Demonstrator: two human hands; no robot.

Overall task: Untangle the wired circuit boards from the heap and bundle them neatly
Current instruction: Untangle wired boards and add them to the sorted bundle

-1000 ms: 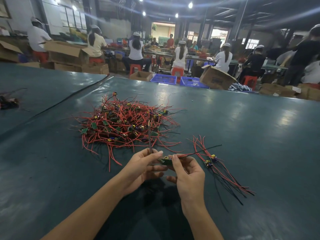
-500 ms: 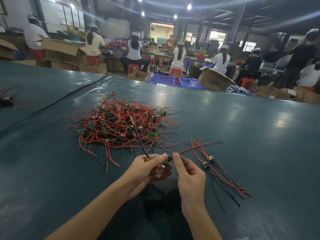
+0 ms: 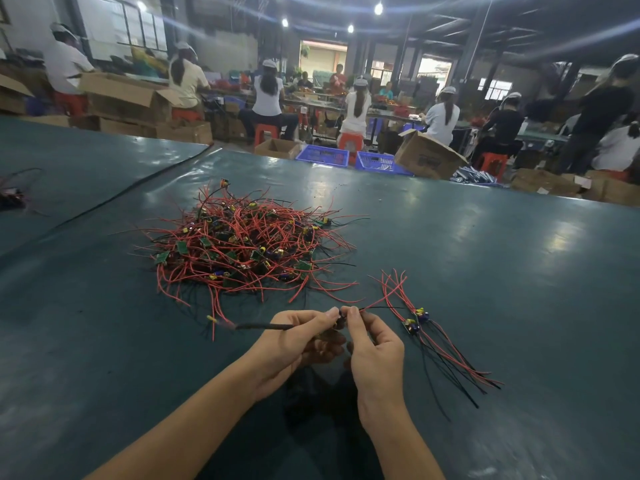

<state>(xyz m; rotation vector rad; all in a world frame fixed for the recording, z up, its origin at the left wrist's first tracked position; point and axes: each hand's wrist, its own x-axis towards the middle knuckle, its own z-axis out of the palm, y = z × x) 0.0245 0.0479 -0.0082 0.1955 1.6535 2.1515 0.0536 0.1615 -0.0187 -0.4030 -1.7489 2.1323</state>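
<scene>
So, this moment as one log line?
left hand, right hand: pinch one wired board | heap: beyond | sorted bundle: at right

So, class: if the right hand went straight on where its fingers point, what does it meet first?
Probably the near red wires of the heap, just beyond the right hand; its height is unclear, so it might pass over.

Dim workshop, ceiling lamps [image 3: 378,8] lit, bright doorway [image 3: 323,57] far back, dark green table [image 3: 485,271], cardboard boxes [image 3: 121,98]
</scene>
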